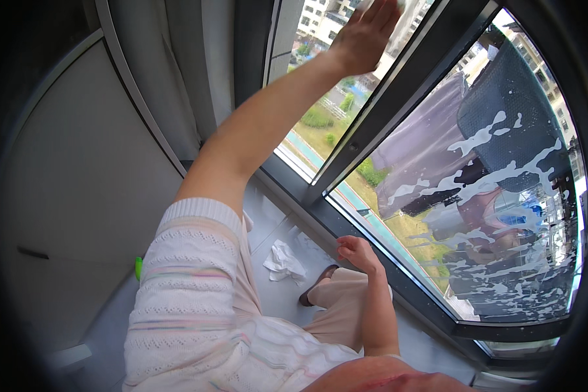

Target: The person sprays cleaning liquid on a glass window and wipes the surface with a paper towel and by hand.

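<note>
My left hand (365,41) is raised at the top against a window pane (318,117), its back towards me. A bit of something white shows beside its fingers at the picture's edge; whether the hand holds it I cannot tell. My right hand (356,252) hangs low beside the dark window frame (345,225), its fingers loosely curled, with nothing seen in them. On the right, a larger pane (421,196) bears white foamy streaks (475,142) and shows dim reflections. Crumpled white paper or cloth (284,263) lies on the tiled floor.
A grey curtain (176,73) hangs left of the window. Beside it stands a large pale panel (93,132) with a metal edge and a dark handle (33,253). A green object (138,268) shows behind my left sleeve. My shod foot (318,286) is near the window frame.
</note>
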Available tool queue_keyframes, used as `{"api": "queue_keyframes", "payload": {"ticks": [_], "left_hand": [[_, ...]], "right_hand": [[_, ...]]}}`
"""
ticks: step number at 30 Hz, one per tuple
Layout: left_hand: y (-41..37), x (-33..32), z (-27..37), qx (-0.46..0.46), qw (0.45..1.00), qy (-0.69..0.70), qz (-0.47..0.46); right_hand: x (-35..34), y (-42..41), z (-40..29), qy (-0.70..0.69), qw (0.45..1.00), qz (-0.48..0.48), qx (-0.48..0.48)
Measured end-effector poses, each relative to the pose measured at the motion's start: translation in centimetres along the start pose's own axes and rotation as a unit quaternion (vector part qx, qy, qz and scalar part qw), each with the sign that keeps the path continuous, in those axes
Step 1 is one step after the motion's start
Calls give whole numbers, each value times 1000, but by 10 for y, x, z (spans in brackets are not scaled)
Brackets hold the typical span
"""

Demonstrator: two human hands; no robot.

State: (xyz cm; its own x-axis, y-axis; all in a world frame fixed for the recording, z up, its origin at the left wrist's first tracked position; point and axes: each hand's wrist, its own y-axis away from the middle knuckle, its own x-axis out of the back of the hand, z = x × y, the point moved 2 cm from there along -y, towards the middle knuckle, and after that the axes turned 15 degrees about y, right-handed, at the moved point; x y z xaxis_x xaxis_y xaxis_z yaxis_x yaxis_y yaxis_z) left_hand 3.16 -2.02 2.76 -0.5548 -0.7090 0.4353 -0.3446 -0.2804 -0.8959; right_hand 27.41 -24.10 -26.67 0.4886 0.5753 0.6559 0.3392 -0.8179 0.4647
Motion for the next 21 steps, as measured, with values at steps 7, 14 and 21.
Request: {"api": "queue_keyframes", "payload": {"ticks": [7, 14, 21], "left_hand": [[40, -29, -12, 71, 996, 48, 38], [110, -49, 2, 107, 989, 103, 12], [10, -2, -34, 108, 989, 95, 43]], "right_hand": [[0, 0, -7, -16, 1000, -6, -11], [-1, -5, -12, -14, 1000, -7, -1], [5, 10, -28, -10, 1000, -6, -2]]}}
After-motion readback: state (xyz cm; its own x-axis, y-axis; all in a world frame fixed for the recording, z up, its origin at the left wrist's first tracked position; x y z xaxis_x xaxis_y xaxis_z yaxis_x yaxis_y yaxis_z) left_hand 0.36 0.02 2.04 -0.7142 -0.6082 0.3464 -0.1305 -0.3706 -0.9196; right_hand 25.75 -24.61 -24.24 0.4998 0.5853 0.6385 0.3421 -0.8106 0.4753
